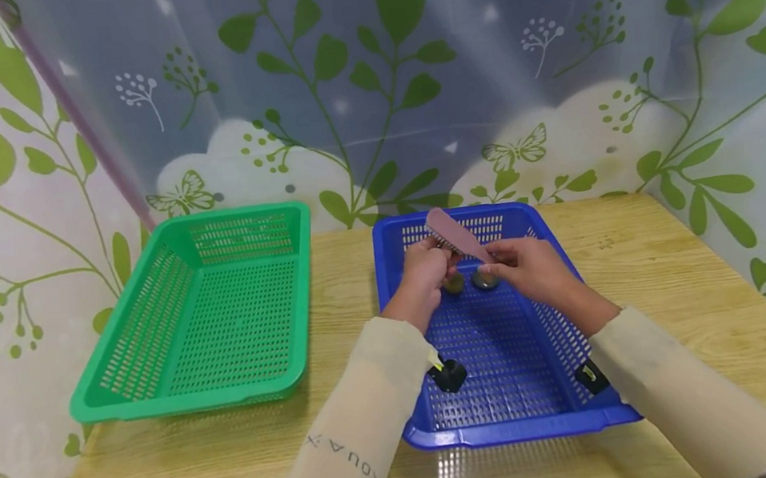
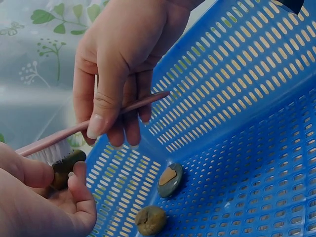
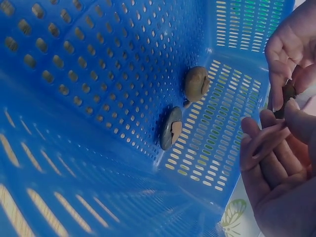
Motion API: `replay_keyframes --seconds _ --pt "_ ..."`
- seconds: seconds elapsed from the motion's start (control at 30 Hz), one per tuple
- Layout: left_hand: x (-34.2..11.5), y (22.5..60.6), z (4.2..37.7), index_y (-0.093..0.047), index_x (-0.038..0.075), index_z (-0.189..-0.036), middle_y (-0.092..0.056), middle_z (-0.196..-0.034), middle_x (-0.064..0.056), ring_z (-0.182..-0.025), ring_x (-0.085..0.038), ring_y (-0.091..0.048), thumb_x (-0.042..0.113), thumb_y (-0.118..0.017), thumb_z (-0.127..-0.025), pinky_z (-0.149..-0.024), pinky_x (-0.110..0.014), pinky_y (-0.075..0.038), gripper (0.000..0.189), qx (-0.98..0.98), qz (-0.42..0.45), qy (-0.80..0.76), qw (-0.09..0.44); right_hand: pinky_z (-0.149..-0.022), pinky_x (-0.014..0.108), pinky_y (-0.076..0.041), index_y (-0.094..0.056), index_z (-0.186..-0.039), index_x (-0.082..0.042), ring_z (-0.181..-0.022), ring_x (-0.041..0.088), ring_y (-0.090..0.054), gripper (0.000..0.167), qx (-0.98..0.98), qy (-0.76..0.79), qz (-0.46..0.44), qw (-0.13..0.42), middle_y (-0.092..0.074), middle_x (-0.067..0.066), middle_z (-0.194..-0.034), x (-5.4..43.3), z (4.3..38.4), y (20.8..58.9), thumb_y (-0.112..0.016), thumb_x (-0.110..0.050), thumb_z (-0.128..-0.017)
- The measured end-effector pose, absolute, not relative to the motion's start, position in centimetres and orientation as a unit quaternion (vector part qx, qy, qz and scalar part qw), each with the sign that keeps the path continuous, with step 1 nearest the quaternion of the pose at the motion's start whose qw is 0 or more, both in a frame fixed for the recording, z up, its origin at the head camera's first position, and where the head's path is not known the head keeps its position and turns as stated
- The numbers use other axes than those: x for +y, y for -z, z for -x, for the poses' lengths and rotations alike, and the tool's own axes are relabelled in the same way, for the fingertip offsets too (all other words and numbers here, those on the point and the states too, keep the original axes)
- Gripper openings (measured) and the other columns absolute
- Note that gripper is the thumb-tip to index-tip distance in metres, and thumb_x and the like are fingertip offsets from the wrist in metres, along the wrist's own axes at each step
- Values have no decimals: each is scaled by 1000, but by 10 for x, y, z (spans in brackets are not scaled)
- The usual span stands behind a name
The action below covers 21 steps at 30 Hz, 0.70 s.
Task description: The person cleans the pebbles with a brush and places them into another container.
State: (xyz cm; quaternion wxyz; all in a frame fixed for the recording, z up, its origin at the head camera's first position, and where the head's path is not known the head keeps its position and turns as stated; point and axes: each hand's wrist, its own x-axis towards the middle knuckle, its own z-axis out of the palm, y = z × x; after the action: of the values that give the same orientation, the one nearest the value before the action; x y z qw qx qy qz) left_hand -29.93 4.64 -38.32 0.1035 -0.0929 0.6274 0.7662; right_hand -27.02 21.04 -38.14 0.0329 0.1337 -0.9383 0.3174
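Note:
Over the far end of a blue plastic basket [image 1: 524, 430], my right hand [image 1: 532, 269] pinches the handle of a pink brush [image 1: 453, 231]. My left hand [image 1: 423, 276] holds a dark greenish-brown stone [image 2: 66, 167] between thumb and fingers. White bristles touch the stone's upper side in the left wrist view. Below the hands, a brown stone [image 2: 150, 220] and a dark grey stone with a tan patch [image 2: 170, 180] lie on the basket floor. In the right wrist view the held stone is mostly covered by fingers.
A green plastic basket [image 1: 301, 363] stands to the left on the wooden table [image 1: 368, 402]. Behind the table hangs a leaf-patterned curtain [image 1: 352, 114]. Black straps [image 1: 449, 376] sit at my wrists, above the blue basket.

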Motion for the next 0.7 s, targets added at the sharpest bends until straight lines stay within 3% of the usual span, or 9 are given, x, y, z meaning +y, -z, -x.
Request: replay_keyframes --seconds 0.33,0.5,0.7 --pt "45 383 299 -62 5 -130 -71 -104 -13 -62 -10 -49 4 -46 -101 -59 -24 -37 33 625 87 -768 114 -78 47 -50 -65 -123 0 -102 34 -65 35 -949 -290 -117 30 -70 19 -110 212 269 381 -65 -20 -95" --pt "45 383 300 -56 5 -136 -69 -115 -15 -76 -10 -59 3 -45 -101 -62 -22 -39 37 620 80 -772 118 -80 49 -51 -64 -123 3 -102 35 -65 36 -951 -289 -107 41 -69 21 -110 212 268 380 -65 -19 -94" --pt "45 383 300 -52 4 -139 -64 -123 -18 -80 -9 -62 0 -46 -100 -56 -17 -37 40 615 82 -775 115 -87 51 -50 -60 -126 6 -105 37 -64 40 -952 -289 -80 67 -67 23 -114 214 270 377 -63 -21 -96"
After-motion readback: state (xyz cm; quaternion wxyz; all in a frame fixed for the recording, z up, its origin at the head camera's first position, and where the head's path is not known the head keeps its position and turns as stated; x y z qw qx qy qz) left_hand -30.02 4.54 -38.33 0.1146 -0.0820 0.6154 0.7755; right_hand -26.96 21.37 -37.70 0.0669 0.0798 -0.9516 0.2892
